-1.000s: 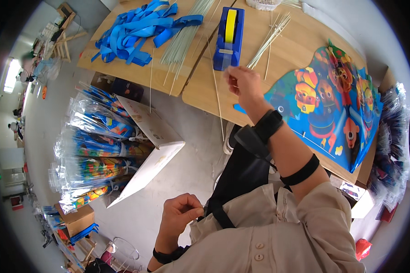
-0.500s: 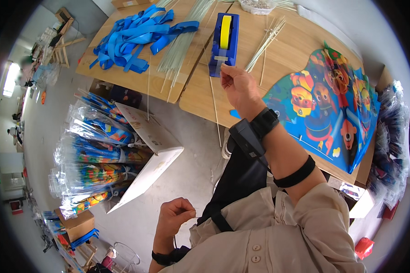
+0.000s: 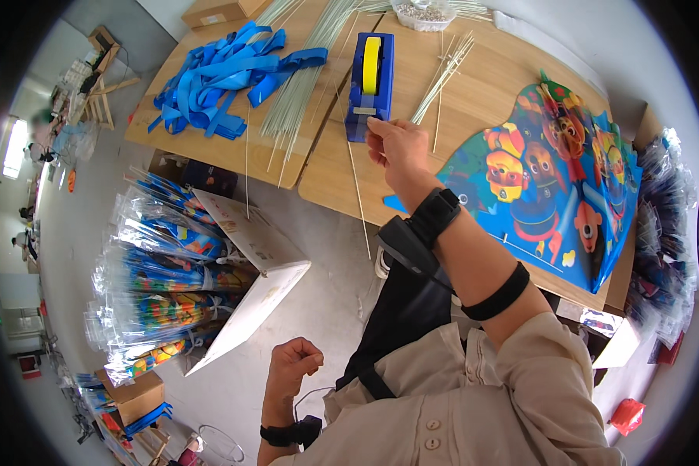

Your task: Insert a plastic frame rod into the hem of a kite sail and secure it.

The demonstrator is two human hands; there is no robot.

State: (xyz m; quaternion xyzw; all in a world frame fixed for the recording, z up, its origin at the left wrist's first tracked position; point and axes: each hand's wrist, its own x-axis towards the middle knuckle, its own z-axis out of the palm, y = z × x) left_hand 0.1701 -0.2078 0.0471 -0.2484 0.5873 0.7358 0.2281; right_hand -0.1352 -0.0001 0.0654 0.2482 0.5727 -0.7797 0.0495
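At the front end of a blue tape dispenser (image 3: 359,105), the thumb and forefinger of my right hand (image 3: 400,151) are pinched together on the end of the tape. A yellow roll core (image 3: 371,66) sits in the dispenser. My left hand (image 3: 293,366) is held low at my left side, away from the table, its fingers curled and thumb pressed to them; anything in it is too small to make out. To the right of my right hand lies a blue printed kite sheet (image 3: 540,186) with colourful cartoon figures, partly folded at its right side.
Blue ribbon (image 3: 217,81) is heaped on the left of the table beside a bundle of thin pale rods (image 3: 303,101). More rods (image 3: 446,78) lie right of the dispenser. Bagged kites (image 3: 163,272) stand left behind a white board (image 3: 248,311). A clear tub (image 3: 425,15) sits at the back.
The view has shifted slightly, so the table sits a little lower and further left. My right hand stays pinched at the dispenser's front. My left hand remains low and curled.
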